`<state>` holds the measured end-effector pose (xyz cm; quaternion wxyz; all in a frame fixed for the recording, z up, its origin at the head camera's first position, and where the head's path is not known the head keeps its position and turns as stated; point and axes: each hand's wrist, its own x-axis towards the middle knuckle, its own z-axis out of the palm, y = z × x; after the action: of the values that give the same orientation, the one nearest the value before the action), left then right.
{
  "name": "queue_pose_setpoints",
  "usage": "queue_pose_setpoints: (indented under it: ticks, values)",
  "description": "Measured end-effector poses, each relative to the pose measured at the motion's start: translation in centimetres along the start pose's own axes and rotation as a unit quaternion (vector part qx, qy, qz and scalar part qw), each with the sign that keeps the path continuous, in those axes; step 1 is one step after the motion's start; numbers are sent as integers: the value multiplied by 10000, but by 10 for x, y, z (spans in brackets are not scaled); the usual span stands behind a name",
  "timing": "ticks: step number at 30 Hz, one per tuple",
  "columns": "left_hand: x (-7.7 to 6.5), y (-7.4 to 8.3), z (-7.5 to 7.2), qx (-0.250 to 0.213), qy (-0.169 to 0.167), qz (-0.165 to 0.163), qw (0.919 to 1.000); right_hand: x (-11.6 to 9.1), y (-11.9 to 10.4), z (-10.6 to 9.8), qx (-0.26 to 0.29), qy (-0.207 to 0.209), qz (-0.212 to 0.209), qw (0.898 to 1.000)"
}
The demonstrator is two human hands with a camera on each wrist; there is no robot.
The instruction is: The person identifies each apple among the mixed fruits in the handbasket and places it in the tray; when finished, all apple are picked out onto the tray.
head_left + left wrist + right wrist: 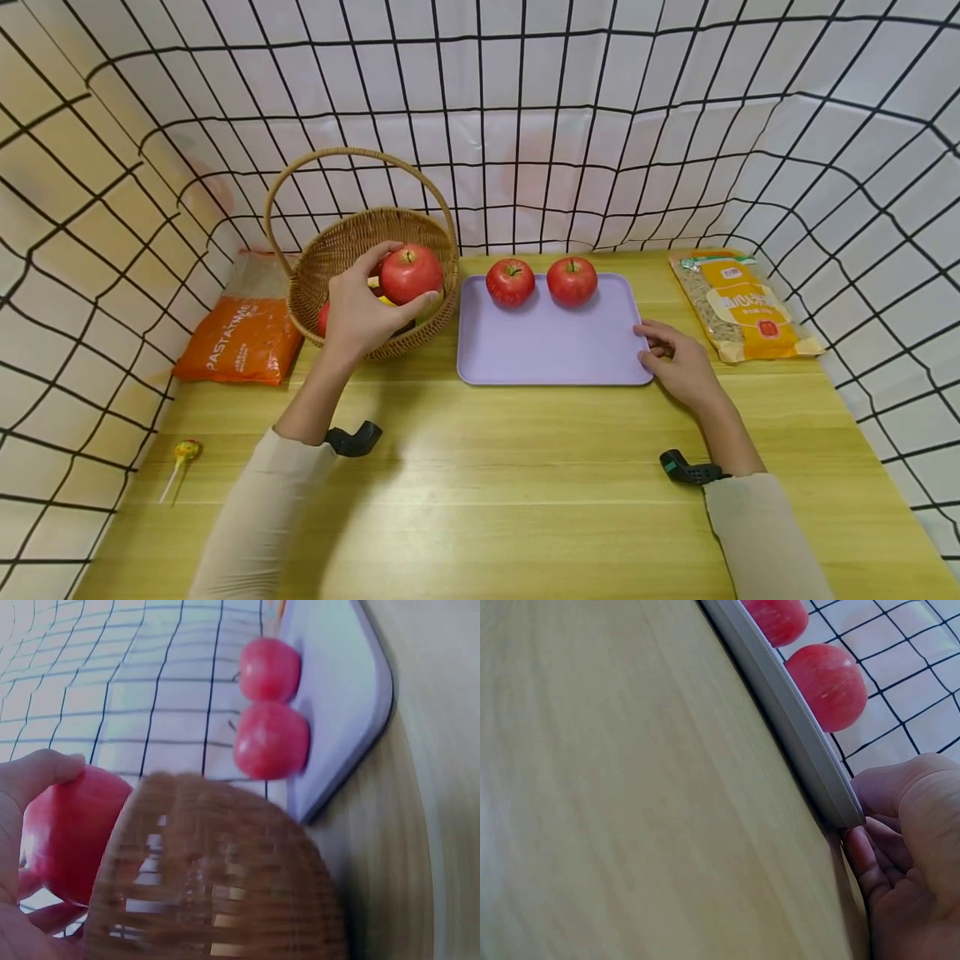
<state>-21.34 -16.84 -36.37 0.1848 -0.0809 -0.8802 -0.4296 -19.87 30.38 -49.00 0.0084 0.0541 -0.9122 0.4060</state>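
Observation:
My left hand (362, 307) grips a red apple (411, 273) over the wicker basket (322, 250). In the left wrist view, thumb and fingers wrap the apple (75, 829) beside the basket's woven wall (225, 862). Yellow and red items show partly under that hand inside the basket; their kind is hidden. Two more apples, a left one (511, 282) and a right one (572, 281), stand along the back of a lilac tray (551, 350). With thumb and fingers my right hand (678, 367) pinches the tray's right rim; the right wrist view shows the thumb above the rim (810, 757).
An orange pasta bag (243, 337) lies left of the basket. At the tray's right lies a yellow grain bag (742, 308). A lollipop (185, 454) is near the table's left edge. Black wire grid (480, 125) walls in the back and sides.

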Motion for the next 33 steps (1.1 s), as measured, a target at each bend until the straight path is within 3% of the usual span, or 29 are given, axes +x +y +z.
queue_pose_setpoints:
  ticks: [13, 21, 29, 33]
  values:
    - [-5, 24, 43, -683, -116, 544, 9961, 1, 2, 3, 1, 104, -81, 9999]
    - [-16, 29, 67, -1142, -445, 697, 9900, 1, 3, 2, 2, 77, -65, 9999]
    - [-23, 32, 93, -759, -677, 1050, 9893, 0, 2, 1, -14, 13, -29, 10000]
    - [-26, 29, 107, -825, -873, 960, 9881, 0, 1, 1, -24, -13, -4, 10000]
